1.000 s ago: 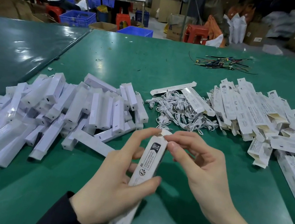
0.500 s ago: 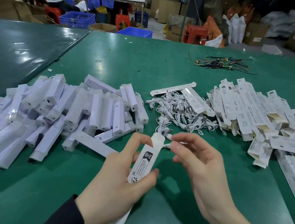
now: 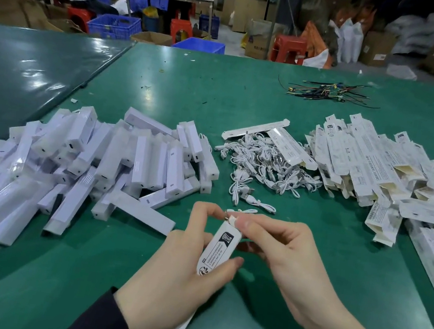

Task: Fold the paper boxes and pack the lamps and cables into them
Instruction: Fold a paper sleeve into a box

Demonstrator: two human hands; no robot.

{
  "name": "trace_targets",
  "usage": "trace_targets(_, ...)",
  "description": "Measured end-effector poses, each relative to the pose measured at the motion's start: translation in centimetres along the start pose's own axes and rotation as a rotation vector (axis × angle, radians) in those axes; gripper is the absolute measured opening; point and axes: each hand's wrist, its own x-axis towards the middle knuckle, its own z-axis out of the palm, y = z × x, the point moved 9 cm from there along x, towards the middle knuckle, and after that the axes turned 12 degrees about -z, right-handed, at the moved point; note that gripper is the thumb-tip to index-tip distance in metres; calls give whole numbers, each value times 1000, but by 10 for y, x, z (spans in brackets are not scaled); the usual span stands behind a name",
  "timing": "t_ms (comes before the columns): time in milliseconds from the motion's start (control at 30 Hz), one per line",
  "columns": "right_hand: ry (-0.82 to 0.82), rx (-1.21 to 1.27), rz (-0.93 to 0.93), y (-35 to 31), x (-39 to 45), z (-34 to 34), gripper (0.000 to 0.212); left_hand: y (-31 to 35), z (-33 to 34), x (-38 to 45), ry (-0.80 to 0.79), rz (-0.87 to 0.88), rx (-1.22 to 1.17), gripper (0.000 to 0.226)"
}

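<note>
Left hand [image 3: 176,281] grips paper box [image 3: 217,252]; right hand [image 3: 276,249] fingers pinch USB cable [image 3: 233,216] at box mouth. Feed plug straight in, keep flap clear.

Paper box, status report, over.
Left hand grips paper box. Right hand pinches cable at box mouth. Nothing in the way.

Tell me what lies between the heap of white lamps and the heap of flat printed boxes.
In the head view, a tangle of white cables lies on the green table between the lamps and the flat boxes.
</note>
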Motion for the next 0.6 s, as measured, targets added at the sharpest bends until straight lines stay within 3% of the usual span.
trace_targets(267,-18,-70,-63,1,-1,0,13,-7,3,1,-8,-29,44,38)
trace_targets(400,-72,-115,-119,-1,-3,5,27,-10,7,1,-27,-67,65,56)
trace_targets(533,-152,-104,-140,-3,-7,17,20,-14,5,3,-2,-100,-24,77)
trace_targets(600,-197,-107,-143,-1,-10,23,29,-16,1,3,34,-109,-52,78)
